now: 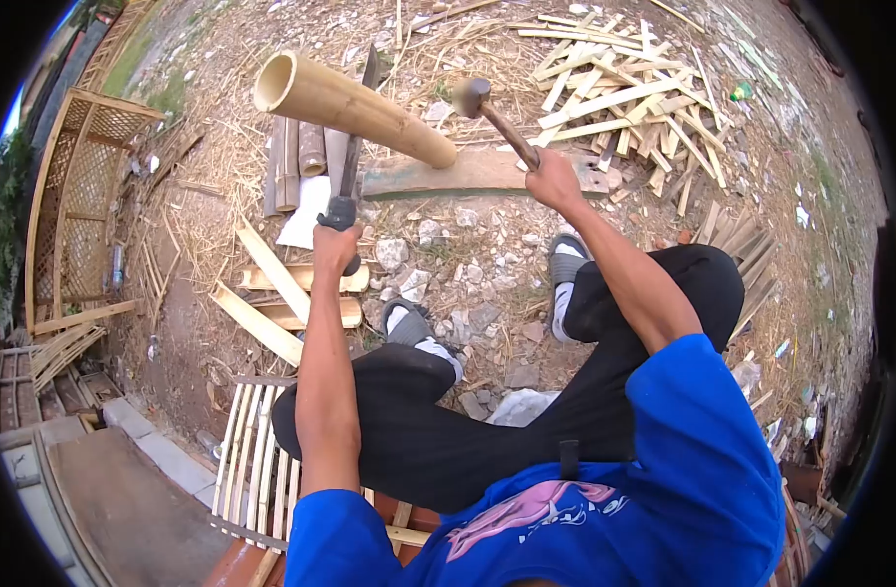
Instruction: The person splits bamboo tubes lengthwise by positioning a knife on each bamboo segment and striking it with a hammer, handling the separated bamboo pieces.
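My left hand (336, 245) is closed around the black-wrapped handle of a machete (349, 176), whose blade points away from me. A thick bamboo pole (365, 108) crosses the blade and hides its middle; I cannot tell whether the blade is sunk into it. The pole's hollow end tilts up toward me on the left, and its lower end meets a wooden plank (399, 178) on the ground. In my right hand (554, 179) is a hammer (510, 135) gripped by its wooden handle, the dark head raised just right of the pole.
Split bamboo strips (624, 98) lie heaped at the far right. Halved bamboo pieces (272, 318) lie near my left foot, beside a slatted bamboo rack (247, 450). Bamboo lengths (287, 176) lie behind the machete. Stones (392, 254) lie between my feet; a lattice panel (76, 205) stands left.
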Available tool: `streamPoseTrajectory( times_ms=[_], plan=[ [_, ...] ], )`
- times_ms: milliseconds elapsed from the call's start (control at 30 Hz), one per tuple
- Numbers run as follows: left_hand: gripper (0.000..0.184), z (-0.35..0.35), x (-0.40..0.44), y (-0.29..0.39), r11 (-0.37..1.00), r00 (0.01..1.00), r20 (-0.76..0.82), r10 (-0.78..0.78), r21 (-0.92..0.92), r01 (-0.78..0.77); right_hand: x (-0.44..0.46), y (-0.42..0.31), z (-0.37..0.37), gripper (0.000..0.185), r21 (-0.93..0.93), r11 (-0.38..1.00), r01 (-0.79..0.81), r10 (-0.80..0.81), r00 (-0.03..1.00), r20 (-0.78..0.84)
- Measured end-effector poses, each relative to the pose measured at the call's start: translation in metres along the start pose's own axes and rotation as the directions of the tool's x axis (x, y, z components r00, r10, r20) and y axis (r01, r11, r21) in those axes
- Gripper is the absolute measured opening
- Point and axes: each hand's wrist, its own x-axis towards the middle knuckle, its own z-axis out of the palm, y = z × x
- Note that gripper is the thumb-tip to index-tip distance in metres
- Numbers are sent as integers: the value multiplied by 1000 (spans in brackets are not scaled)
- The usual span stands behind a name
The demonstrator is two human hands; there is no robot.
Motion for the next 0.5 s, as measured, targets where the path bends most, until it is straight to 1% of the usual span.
streamPoseTrajectory(
  times_ms=[33, 100, 167, 200, 233, 267, 300, 333, 367, 467, 500],
  plan=[
    [29, -5, 2, -1, 1000, 1000, 3, -24, -10, 24, 3, -13, -8, 30, 18, 1000, 24, -24, 1000, -18],
    [29, -2, 3, -5, 997, 996, 36, -76, -30, 77, 15, -48, -26, 29, 87, 986, 146, -131, 980, -151],
    [28, -6, -1, -3, 998, 999, 16, -52, 39, 51, 22, -102, -68, 27, 94, 961, 262, -235, 945, -229],
    [28, -9, 0, 1, 997, 999, 1, -32, 67, 32, 24, -128, -87, 27, 153, 930, 335, -280, 912, -299],
    [28, -12, -1, 3, 997, 1000, 9, -13, 78, 13, 25, -150, -106, 20, 119, 889, 442, -368, 845, -388],
    [27, -15, -2, 3, 996, 1000, 16, 8, 86, -10, 28, -168, -122, 20, 75, 801, 594, -487, 720, -493],
    [27, -16, -3, 5, 995, 999, 25, 28, 93, -30, 28, -190, -140, 10, 153, 794, 589, -444, 732, -516],
    [27, -19, -6, 11, 991, 998, 33, 48, 122, -52, 28, -203, -148, 6, 233, 780, 581, -398, 747, -532],
    [28, -23, -10, 17, 985, 997, 44, 69, 153, -75, 30, -200, -145, 9, 190, 808, 557, -411, 765, -496],
    [28, -25, -20, 34, 971, 993, 58, 101, 212, -111, 39, -170, -128, 27, 42, 866, 499, -446, 806, -389],
    [27, -24, -24, 39, 967, 991, 69, 114, 219, -126, 30, -155, -111, 29, 59, 889, 453, -402, 836, -373]
  ],
)
